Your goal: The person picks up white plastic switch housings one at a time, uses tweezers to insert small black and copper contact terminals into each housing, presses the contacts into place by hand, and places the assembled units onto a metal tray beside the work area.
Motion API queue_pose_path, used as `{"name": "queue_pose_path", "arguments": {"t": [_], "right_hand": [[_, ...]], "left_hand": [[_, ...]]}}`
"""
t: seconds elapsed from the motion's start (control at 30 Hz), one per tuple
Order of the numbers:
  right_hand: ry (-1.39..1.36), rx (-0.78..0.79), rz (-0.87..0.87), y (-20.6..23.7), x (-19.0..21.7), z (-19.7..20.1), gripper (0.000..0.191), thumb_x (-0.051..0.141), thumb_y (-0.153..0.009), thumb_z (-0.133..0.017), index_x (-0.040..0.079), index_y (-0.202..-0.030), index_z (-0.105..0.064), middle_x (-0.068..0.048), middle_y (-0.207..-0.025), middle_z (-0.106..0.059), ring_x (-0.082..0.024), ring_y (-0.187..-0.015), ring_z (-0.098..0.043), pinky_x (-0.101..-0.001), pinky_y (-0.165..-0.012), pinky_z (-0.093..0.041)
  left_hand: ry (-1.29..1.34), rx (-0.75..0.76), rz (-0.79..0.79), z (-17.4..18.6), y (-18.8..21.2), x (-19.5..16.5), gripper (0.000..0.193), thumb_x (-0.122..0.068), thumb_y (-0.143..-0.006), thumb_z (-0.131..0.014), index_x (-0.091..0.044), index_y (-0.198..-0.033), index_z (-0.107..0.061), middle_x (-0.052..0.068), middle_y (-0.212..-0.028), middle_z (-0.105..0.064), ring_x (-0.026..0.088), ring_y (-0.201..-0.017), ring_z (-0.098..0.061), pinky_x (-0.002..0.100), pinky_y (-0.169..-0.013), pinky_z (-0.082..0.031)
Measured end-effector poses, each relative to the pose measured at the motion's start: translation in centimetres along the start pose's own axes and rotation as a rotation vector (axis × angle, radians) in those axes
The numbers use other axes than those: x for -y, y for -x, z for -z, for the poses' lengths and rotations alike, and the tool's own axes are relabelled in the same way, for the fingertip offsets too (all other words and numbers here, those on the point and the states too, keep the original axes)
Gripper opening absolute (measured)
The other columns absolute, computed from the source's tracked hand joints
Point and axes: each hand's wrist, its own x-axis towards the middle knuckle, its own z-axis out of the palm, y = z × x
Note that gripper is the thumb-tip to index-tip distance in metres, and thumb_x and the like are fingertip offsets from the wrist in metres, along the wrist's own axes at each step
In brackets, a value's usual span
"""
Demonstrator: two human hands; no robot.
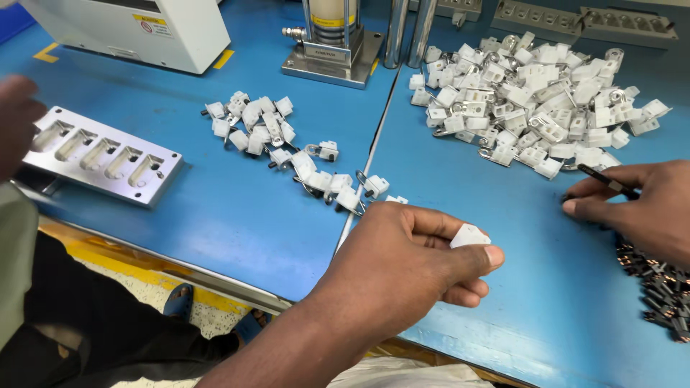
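Left hand (402, 262) grip pinched on one white plastic piece (468, 236); right hand (640, 208) grip nips one black pin (604, 179).

I am looking at a factory assembly bench, a small-parts workstation. The blue matted worktable (237, 215) carries a large heap of identical small white plastic housings with metal clips (535, 100) and a smaller scatter of the same white pieces (277, 140). A machined aluminium fixture plate with five shaped pockets (100, 154) lies at the left. At the back stands a metal-based pneumatic press column (332, 43) beside a white machine casing (136, 29).
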Motion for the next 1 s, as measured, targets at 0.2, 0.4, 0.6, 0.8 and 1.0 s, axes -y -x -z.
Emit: {"name": "queue_pose_path", "arguments": {"t": [0.2,0.4,0.6,0.8,1.0], "right_hand": [[0.063,0.022,-0.152,2.4,4.1,0.7,0.037,0.038,-0.083,-0.087,0.012,-0.11,-0.085,-0.01,-0.086,-0.077,-0.026,-0.056,-0.07,-0.0387,-0.052,-0.059],[-0.225,0.012,-0.32,4.6,9.2,3.3,0.032,0.034,-0.089,-0.081,0.009,-0.108,-0.081,-0.017,-0.085,-0.078,-0.022,-0.054,-0.071,-0.0322,-0.053,-0.057],[-0.87,-0.114,-0.284,9.4,11.8,6.1,0.031,0.03,-0.099,-0.075,0.001,-0.11,-0.073,-0.02,-0.081,-0.074,-0.014,-0.043,-0.055,-0.0272,-0.031,-0.036],[-0.792,-0.234,-0.129,11.8,12.5,6.6,0.027,0.024,-0.098,-0.077,-0.001,-0.108,-0.074,-0.019,-0.071,-0.063,-0.01,-0.038,-0.041,-0.0271,-0.029,-0.029],[-0.823,-0.178,-0.021,12.4,8.0,5.9,0.025,0.018,-0.092,-0.079,0.0,-0.108,-0.073,-0.013,-0.073,-0.071,-0.008,-0.038,-0.044,-0.0254,-0.031,-0.03]], "left_hand": [[-0.004,0.07,-0.081,2.1,-0.7,-0.3,0.033,-0.02,-0.083,-0.077,0.006,-0.103,-0.078,0.011,-0.082,-0.077,0.012,-0.071,-0.074,0.025,-0.07,-0.064],[-0.07,0.147,-0.193,2.9,-1.7,-0.7,0.036,-0.025,-0.084,-0.076,0.004,-0.105,-0.076,0.01,-0.083,-0.077,0.012,-0.071,-0.074,0.028,-0.072,-0.065],[-0.338,0.023,-0.269,1.2,-1.6,-2.9,0.027,-0.029,-0.091,-0.075,-0.009,-0.109,-0.08,0.001,-0.082,-0.08,0.006,-0.073,-0.076,0.027,-0.073,-0.063],[-0.432,-0.085,-0.282,-1.6,-0.8,-3.7,0.031,-0.031,-0.086,-0.074,-0.017,-0.113,-0.08,0.003,-0.073,-0.077,0.012,-0.058,-0.067,0.035,-0.057,-0.057],[-0.366,-0.154,-0.403,-4.2,-1.0,-2.6,0.03,-0.03,-0.088,-0.075,-0.018,-0.115,-0.083,0.002,-0.079,-0.082,0.011,-0.064,-0.075,0.033,-0.059,-0.061]]}}
